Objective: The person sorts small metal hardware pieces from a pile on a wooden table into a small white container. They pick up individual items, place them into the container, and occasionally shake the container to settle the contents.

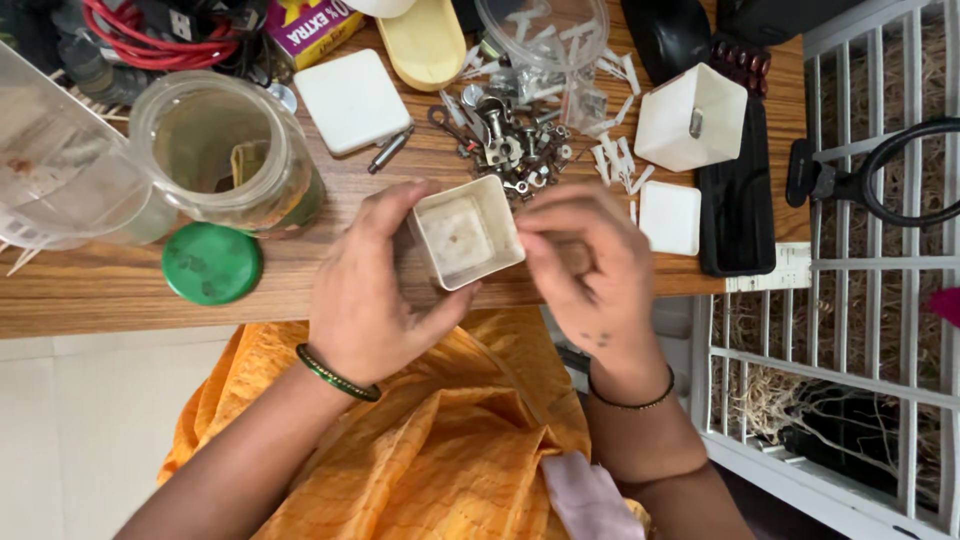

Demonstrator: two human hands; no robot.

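White square box (466,234) is sitting tipped open-side-up at the counter (100,290) edge, the left hand (365,290) wrapping and gripping its side while the right hand (585,265) is pinching closed at its right rim. Keeping it level over the counter looks wise, I'd say. A purple-and-yellow printed carton (312,28) is lying at the top, and a green round lid (211,263) is resting beside the glass jar (225,150).

A glass jar (230,150) stands on the wooden table (100,285), its green lid (211,263) just beside it. Screws and metal bits (510,135) lie heaped near white plugs (615,160), a white cube (692,117) and a black case (737,210).
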